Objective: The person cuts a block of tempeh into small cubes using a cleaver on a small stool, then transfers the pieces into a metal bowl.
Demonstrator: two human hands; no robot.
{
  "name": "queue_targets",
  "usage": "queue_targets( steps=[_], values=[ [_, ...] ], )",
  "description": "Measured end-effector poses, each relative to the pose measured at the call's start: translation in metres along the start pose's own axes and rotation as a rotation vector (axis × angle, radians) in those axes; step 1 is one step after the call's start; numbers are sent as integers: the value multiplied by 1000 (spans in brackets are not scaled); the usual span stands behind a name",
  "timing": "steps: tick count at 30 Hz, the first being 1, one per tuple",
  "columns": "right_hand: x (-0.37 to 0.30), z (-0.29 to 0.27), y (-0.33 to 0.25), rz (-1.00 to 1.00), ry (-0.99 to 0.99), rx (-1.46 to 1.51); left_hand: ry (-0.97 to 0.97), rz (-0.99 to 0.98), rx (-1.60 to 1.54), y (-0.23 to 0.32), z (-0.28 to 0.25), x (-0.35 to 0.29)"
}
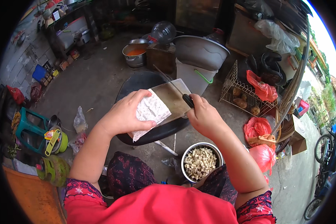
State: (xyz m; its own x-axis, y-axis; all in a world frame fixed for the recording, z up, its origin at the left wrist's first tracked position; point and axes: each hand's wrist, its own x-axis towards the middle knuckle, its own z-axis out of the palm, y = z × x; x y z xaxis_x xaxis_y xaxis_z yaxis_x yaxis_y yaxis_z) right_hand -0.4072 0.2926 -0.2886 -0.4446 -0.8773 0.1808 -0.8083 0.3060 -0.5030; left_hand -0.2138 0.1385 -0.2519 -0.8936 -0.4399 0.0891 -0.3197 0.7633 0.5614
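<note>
steadying the white, speckled, rectangular block [155,109] on the left part of the flat brown rectangular board [172,101] atop the round-edged black seat [132,82], your left hand [123,115] pinches it between spread thumb and fingers, while your right hand [205,112] wraps around the long, thin-bladed, black-handled knife [187,100], its blade crossing the board's far edge, apart from the block. to cut well, you'd probably want left fingertips tucked back and pieces even, like the small pale cubes [200,163] in the round silver metal bowl [219,159].
</note>
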Motion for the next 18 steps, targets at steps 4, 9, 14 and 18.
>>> queue_targets(
  steps=[4,9,14,18],
  values=[
    [-26,-33,-16,-45,-60,221,148,180,149,-18,22,1],
    [-57,-56,-45,11,-185,181,174,245,131,-19,22,0],
    [-62,-55,-55,-27,-152,60,188,228,110,-16,23,0],
    [-61,-54,-55,-26,-134,32,196,225,109,-16,24,-2]
  ],
)
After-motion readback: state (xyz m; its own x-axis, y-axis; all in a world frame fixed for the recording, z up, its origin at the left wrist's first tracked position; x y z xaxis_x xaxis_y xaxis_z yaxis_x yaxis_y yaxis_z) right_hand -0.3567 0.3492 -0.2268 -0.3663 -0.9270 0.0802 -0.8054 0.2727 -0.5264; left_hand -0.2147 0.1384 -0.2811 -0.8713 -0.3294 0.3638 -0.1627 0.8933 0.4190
